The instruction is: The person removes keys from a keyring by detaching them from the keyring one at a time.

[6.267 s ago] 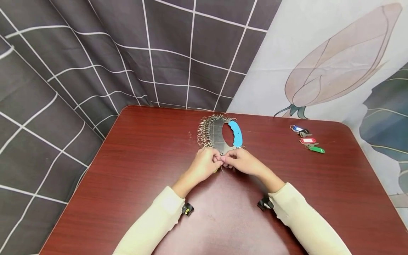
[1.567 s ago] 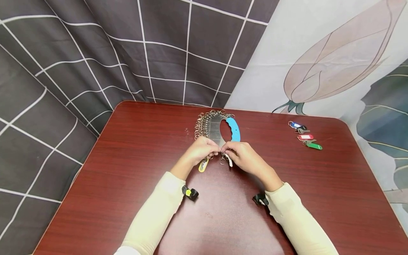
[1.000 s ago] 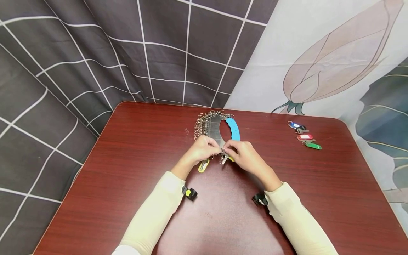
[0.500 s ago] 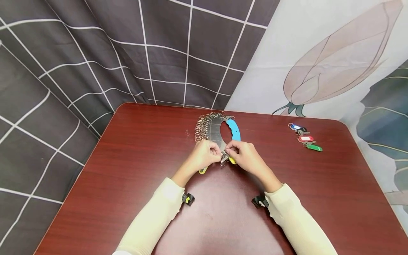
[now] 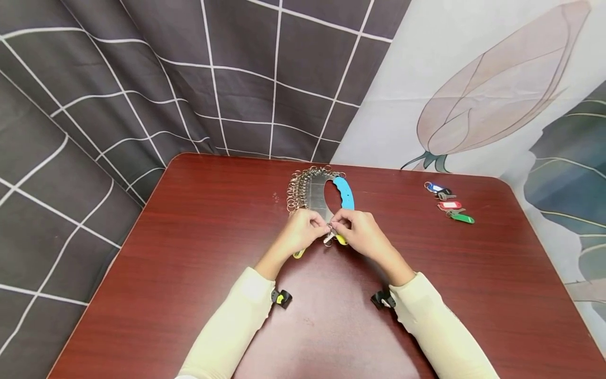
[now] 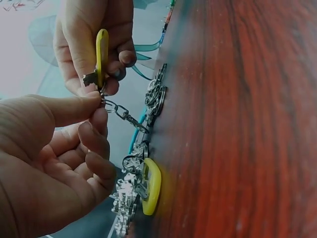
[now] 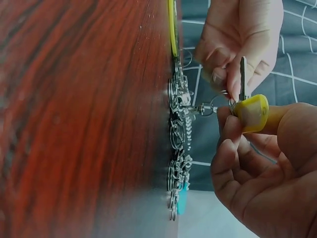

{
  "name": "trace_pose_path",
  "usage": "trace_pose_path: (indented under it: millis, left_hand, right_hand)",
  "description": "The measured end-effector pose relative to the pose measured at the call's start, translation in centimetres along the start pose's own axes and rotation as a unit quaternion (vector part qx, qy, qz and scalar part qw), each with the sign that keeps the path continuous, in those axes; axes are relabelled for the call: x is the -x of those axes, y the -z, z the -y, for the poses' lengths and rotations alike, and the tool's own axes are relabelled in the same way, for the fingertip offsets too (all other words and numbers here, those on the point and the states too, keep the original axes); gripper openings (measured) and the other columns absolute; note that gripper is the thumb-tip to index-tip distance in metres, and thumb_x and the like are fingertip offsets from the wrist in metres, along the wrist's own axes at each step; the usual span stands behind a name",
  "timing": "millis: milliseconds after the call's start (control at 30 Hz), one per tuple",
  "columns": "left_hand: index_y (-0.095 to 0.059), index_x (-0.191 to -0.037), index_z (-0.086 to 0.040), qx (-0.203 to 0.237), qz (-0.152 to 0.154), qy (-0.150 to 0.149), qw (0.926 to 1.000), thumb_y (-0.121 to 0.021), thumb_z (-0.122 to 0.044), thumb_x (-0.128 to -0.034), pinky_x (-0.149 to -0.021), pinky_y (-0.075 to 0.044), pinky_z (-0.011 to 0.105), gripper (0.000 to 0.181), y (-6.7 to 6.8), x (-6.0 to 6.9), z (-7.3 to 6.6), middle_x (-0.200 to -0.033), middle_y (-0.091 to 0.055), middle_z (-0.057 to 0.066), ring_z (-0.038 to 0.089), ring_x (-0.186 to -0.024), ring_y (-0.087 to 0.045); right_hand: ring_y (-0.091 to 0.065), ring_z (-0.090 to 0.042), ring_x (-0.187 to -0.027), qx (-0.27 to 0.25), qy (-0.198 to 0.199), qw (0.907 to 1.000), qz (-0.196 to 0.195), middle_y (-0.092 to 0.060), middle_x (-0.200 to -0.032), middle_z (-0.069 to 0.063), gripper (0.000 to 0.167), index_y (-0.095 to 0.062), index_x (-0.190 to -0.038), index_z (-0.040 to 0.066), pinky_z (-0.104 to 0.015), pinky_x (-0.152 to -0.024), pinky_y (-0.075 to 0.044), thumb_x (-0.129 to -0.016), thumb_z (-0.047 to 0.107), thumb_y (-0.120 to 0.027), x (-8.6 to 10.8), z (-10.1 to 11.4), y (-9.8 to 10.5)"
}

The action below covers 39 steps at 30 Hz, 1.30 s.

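Observation:
A key holder, a curved metal plate [image 5: 316,192] with a blue grip [image 5: 347,195] and rows of small clasps and rings [image 5: 296,192], lies on the table. At its near end my left hand [image 5: 303,230] pinches a small key ring [image 6: 103,100] between thumb and index finger. My right hand [image 5: 361,231] meets it there, pinching the same spot at a yellow key tag [image 7: 253,114]; a silver key [image 7: 243,79] sticks up beside the tag. A short chain clasp [image 6: 130,120] links the ring to the holder. Another yellow tag [image 6: 152,187] hangs near my left hand.
On the right of the brown table [image 5: 213,210] lie keys with a blue tag [image 5: 434,187], a red tag [image 5: 450,205] and a green tag [image 5: 462,217]. A dark checked curtain [image 5: 246,95] and a pale printed cloth [image 5: 464,105] stand behind the table.
Over the last seconds the key and yellow tag have come into sight at my right fingers, and the key has swung leftward. Both hands stay together at the holder's near end.

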<state>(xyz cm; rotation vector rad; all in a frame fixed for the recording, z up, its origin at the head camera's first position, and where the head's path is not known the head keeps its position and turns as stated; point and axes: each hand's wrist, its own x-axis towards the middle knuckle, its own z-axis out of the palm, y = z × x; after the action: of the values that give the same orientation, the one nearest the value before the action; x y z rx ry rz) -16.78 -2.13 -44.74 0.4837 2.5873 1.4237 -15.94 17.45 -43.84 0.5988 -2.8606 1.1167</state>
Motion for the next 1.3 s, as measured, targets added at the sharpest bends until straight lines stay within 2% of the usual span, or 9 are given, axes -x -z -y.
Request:
trace_pose_path:
  millis: [200,333,633,933,1167,1300]
  left_hand:
    - [-0.074,-0.075,-0.013,-0.040,-0.009,-0.041,0.9983,-0.080,-0.012,-0.0878,-0.062,-0.049,0.021,0.015,0.23,0.33,-0.29,-0.070,-0.067,-0.001,0.008,-0.065,-0.057]
    - [-0.073,-0.074,-0.014,-0.059,-0.013,-0.056,0.9966,-0.081,-0.010,-0.0864,-0.061,-0.048,0.020,0.015,0.22,0.46,-0.37,-0.070,-0.067,-0.002,0.007,-0.065,-0.056]
    - [-0.075,-0.078,-0.011,-0.032,-0.017,-0.015,0.9992,-0.078,-0.013,-0.0888,-0.064,-0.050,0.019,0.011,-0.04,0.47,-0.53,-0.074,-0.071,0.001,0.005,-0.065,-0.058]
    - [-0.074,-0.072,-0.014,-0.029,-0.017,-0.037,0.9988,-0.080,-0.009,-0.0866,-0.058,-0.046,0.019,0.016,0.18,0.53,-0.29,-0.067,-0.067,-0.003,0.004,-0.060,-0.054]
    - [-0.076,-0.079,-0.007,-0.005,-0.014,-0.013,0.9998,-0.077,-0.013,-0.0895,-0.061,-0.050,0.019,0.012,0.12,0.48,-0.26,-0.073,-0.072,0.003,0.003,-0.060,-0.057]
    - [-0.076,-0.078,-0.007,-0.003,-0.012,-0.021,0.9997,-0.078,-0.010,-0.0884,-0.062,-0.050,0.020,0.011,0.06,0.49,-0.19,-0.073,-0.071,0.003,0.005,-0.062,-0.057]
  right_hand:
    - [-0.053,-0.010,-0.062,0.002,-0.011,0.9998,-0.015,-0.064,-0.069,0.006,0.010,-0.075,-0.087,0.017,-0.026,-0.060,-0.044,-0.096,0.013,-0.071,-0.03,0.16,0.13]
    - [-0.052,-0.010,-0.062,0.001,-0.017,0.9998,-0.014,-0.063,-0.068,0.006,0.011,-0.074,-0.087,0.018,-0.026,-0.060,-0.044,-0.096,0.014,-0.071,-0.03,0.14,0.13]
    - [-0.053,-0.009,-0.062,0.001,0.005,0.9999,-0.011,-0.064,-0.070,0.006,0.010,-0.074,-0.089,0.017,-0.025,-0.059,-0.044,-0.097,0.012,-0.071,0.03,0.17,-0.01]
    - [-0.054,-0.009,-0.065,0.012,-0.006,0.9992,-0.039,-0.067,-0.072,0.005,0.011,-0.075,-0.087,0.016,-0.024,-0.062,-0.044,-0.095,0.011,-0.071,-0.02,0.17,0.00]
    - [-0.053,-0.011,-0.064,0.008,0.019,0.9995,-0.026,-0.065,-0.071,0.005,0.010,-0.074,-0.088,0.017,-0.025,-0.061,-0.043,-0.096,0.011,-0.071,0.13,0.45,-0.01]
    - [-0.052,-0.010,-0.064,0.017,0.017,0.9991,-0.034,-0.066,-0.072,0.005,0.011,-0.074,-0.087,0.016,-0.025,-0.061,-0.043,-0.096,0.010,-0.071,0.14,0.48,-0.06]
